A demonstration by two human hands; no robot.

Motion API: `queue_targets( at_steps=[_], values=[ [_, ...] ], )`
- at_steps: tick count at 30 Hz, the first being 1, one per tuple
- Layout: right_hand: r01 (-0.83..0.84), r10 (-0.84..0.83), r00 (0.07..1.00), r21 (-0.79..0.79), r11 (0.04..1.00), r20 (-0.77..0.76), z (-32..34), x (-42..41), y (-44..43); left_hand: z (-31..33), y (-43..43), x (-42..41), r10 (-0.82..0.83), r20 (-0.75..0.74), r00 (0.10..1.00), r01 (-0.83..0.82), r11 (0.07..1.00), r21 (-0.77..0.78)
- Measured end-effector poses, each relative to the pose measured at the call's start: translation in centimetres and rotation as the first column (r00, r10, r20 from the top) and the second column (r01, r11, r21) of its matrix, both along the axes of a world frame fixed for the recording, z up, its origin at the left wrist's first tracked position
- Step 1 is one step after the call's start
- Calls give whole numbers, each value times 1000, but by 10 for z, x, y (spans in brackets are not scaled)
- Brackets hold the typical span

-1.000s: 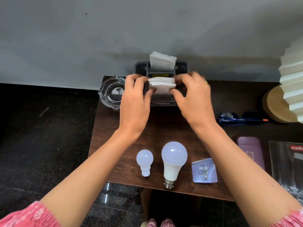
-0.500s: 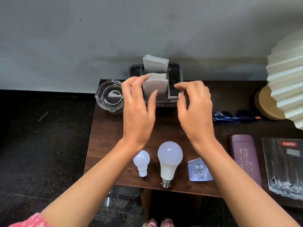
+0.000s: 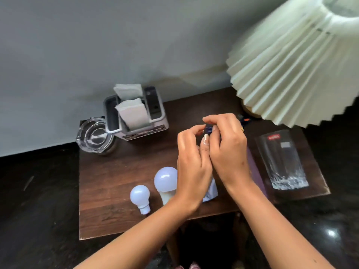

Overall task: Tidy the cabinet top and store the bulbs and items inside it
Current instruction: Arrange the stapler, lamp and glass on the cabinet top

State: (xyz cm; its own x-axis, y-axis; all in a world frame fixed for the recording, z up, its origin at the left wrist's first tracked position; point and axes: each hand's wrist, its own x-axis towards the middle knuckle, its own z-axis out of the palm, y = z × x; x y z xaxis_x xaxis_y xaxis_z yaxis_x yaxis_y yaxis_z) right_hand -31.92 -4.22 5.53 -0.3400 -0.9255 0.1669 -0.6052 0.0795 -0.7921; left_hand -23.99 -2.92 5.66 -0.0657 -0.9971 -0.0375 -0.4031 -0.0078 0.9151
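Observation:
Two white bulbs lie near the front edge of the dark wooden cabinet top (image 3: 108,181): a small bulb (image 3: 139,197) and a large bulb (image 3: 166,179), whose base my left wrist hides. My left hand (image 3: 191,162) and my right hand (image 3: 227,148) meet above the middle of the top. Both pinch one end of the blue glasses (image 3: 209,129), most of which my right hand hides. A clear hook packet (image 3: 212,191) shows partly under my wrists.
A grey napkin holder (image 3: 136,115) with white napkins stands at the back, a glass ashtray (image 3: 95,134) to its left. On the right are a boxed tumbler (image 3: 281,162), a purple case (image 3: 254,171) and a pleated lamp shade (image 3: 301,65) overhanging the top.
Both hands left the napkin holder and moved right to the blue glasses, which they now pinch. The camera swung right and closer to the lamp.

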Motion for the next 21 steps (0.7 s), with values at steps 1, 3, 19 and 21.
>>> queue_targets(
  at_steps=[1,3,19,21],
  values=[
    [11,-11,1000,5,1000,-1,-1,-7,7,-2,6,-6,-27,-8,1000,27,999,25],
    [33,-33,999,14,999,-12,-2,-25,22,-4,15,-22,-85,-13,996,86,994,71],
    [180,-256,963,501,846,86,-29,-135,72,-23,41,-131,-271,230,935,177,916,359],
    [131,-255,952,534,835,166,-31,-137,72,-24,40,-132,-290,256,922,175,903,392]
  ],
)
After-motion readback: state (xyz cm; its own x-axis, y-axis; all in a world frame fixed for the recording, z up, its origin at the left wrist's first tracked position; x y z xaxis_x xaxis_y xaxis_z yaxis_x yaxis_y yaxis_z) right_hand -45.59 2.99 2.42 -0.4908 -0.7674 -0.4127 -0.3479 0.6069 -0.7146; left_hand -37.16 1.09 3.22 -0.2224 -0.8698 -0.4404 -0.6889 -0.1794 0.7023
